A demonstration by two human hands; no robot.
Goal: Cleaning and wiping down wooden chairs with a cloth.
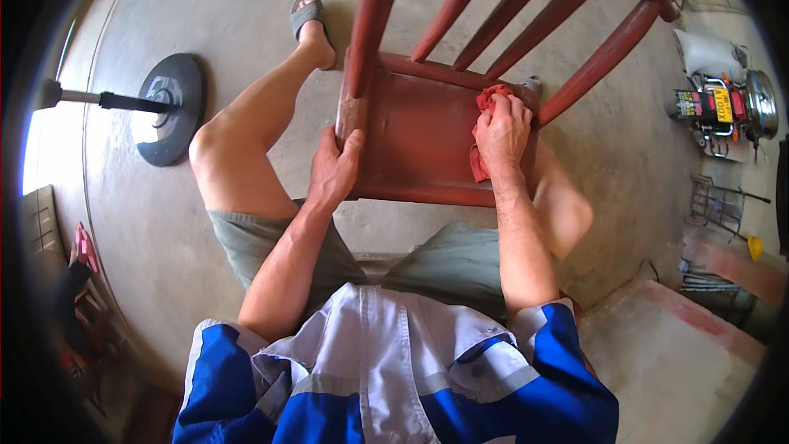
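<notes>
A reddish-brown wooden chair (419, 140) stands in front of me between my knees, its spindled back rising on the far side. My left hand (337, 166) grips the left edge of the seat, thumb on top and fingers along the side. On the right part of the seat my right hand (503, 127) presses a crumpled red cloth (479, 166) against the wood, close to the base of the right back post. The seat's left edge looks paler and worn near my left hand. My right fingers hide part of the cloth.
A round black stand base (185, 111) with a pole lies at the left on the concrete floor (246, 49). At the right are a machine with a yellow plate (723, 105), a white sack (708, 53) and a metal rack (717, 201). A pale slab (657, 353) is at lower right.
</notes>
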